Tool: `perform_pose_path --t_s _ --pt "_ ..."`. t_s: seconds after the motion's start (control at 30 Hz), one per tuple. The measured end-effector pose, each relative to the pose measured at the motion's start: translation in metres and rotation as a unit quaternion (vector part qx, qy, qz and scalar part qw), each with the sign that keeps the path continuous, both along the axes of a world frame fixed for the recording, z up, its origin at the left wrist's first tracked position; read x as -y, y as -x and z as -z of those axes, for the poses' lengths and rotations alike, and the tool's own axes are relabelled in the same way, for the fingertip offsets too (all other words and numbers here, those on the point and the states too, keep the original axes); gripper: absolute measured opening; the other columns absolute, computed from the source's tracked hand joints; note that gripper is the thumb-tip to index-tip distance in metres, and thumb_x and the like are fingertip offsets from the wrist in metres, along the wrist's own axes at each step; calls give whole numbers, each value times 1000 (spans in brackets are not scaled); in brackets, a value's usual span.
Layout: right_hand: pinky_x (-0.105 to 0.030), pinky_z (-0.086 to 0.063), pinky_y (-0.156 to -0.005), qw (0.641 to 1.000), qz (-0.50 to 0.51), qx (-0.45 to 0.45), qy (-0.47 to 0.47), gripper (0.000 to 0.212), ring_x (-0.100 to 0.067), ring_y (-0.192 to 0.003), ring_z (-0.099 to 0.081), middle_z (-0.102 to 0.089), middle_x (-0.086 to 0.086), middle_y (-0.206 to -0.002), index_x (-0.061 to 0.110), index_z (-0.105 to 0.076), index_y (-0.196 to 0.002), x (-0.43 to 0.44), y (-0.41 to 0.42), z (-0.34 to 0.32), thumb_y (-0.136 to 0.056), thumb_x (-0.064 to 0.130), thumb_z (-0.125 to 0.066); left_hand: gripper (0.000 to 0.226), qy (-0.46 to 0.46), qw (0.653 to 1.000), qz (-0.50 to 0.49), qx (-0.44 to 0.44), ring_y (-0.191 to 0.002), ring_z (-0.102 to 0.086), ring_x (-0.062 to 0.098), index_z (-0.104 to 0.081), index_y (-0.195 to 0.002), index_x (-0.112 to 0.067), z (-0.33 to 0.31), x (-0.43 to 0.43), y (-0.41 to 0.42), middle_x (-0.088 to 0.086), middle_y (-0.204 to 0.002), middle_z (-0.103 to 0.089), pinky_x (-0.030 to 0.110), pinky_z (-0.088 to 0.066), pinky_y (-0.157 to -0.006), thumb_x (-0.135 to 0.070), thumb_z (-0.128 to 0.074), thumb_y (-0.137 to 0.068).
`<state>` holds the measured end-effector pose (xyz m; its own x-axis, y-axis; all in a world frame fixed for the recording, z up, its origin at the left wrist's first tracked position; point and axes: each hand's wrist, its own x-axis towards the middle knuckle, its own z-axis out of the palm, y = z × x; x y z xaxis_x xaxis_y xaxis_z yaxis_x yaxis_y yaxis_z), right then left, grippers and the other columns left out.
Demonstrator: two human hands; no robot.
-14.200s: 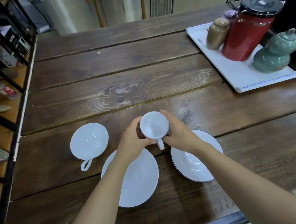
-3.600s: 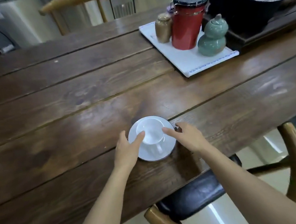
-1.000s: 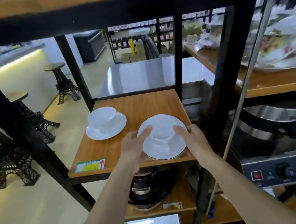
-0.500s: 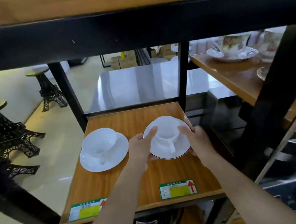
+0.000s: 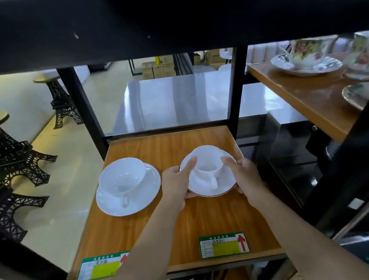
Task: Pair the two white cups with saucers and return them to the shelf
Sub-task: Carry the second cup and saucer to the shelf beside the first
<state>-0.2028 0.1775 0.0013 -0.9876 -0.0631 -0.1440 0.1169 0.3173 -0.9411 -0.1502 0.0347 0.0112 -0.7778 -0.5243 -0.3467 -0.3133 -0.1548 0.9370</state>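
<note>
I see the right-hand cup sitting in its dark-rimmed saucer over the wooden shelf, handle toward me. My left hand and right hand clasp the saucer's edges, thumbs against the cup. Beside it, apart, the other cup rests in its saucer.

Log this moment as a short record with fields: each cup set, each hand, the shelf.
left set: cup on saucer, standing free on the shelf, handle toward the person
right set: cup on dark-rimmed saucer, handle toward the person
left hand: grips that saucer's left edge, forefinger on the cup
right hand: grips its right edge, forefinger on the cup
shelf: wooden, two labels at its front edge
set down: cannot tell
</note>
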Motion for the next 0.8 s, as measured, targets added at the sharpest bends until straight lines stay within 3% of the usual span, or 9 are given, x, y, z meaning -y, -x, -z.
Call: perform_pose_path --t_s 0.13,0.3,0.47,0.57,0.67,0.8 --pt "-18 -34 -47 1000 -5 4 -9 40 -12 -64 -51 -55 -4 -79 10 -55 -96 -1 2 5 -84 48 -55 47 12 1000 -3 2 -78 -58 20 -63 -95 -9 5 0 3 4 -87 -63 31 -58 -54 -52 -68 -74" --pt "-16 -33 -45 1000 -12 9 -27 37 -10 -61 -49 -52 1 -73 14 -53 -89 -1 4 8 -85 50 -53 42 44 999 -4 17 -75 -56 19 -61 -89 -15 7 -1 7 0 -85 -61 24 -53 -44 -54 -67 -75" --pt "-21 -34 -50 998 -26 17 -53 35 -12 -61 -48 -49 -1 -68 19 -50 -70 -2 5 3 -86 50 -50 55 61 997 8 52 -77 -56 20 -59 -102 -9 3 -1 8 2 -85 -58 29 -57 -52 -57 -63 -76" --pt "-22 -36 -53 997 -27 31 -71 41 -13 -70 -51 -51 0 -75 13 -54 -83 -3 5 -1 -86 54 -49 59 76 995 26 64 -84 -58 21 -58 -103 -6 -2 1 7 5 -88 -59 31 -57 -64 -59 -59 -77" --pt "-27 -46 -66 993 -12 -7 -117 57 -22 -93 -58 -57 -7 -97 6 -56 -104 -5 4 -4 -84 59 -48 55 132 989 31 60 -84 -56 21 -52 -85 -6 -6 5 5 8 -82 -53 34 -51 -76 -61 -52 -81" --pt "-41 -51 -89 993 24 -68 -96 54 -24 -109 -55 -57 -10 -122 11 -50 -123 -9 -2 -9 -87 51 -51 49 202 979 -4 16 -105 -51 18 -49 -127 -8 -7 5 -4 8 -124 -57 33 -44 -88 -43 -48 -92"
